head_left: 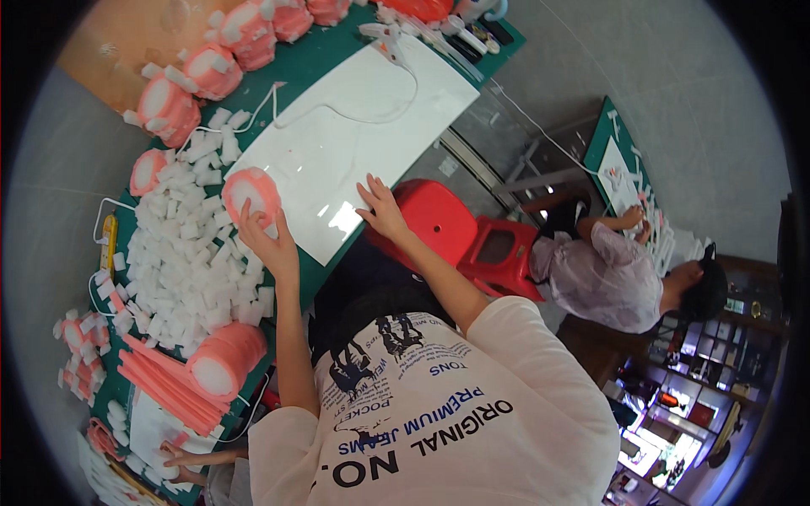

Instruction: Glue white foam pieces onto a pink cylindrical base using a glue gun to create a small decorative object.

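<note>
The view is strongly bent by the fisheye, and the person's own torso in a printed pale shirt [439, 422] fills the lower middle, hiding the near edge of the green bench [312, 59]. The left hand [268, 244] is raised over the bench edge, palm side turned away, so its fingertips are hidden behind the pink-and-white foam roll [251, 192]; its grip is closed around the lower rim of that roll, which is held just above the boundary between the white sheet [354, 143] and the heap of small white foam blocks [198, 244]. The right hand [381, 207] lies flat on the near edge of the white sheet, fingers spread wide, holding nothing, with the forearm stretched out from the shoulder. A red stool [439, 221] shows partly under that arm. More pink rolls [173, 105] line the far side of the bench, cut off at the rim. A stack of pink strips [164, 384] lies lower left. Another person [616, 274] bends over a second bench at the right, hands hard to make out.
</note>
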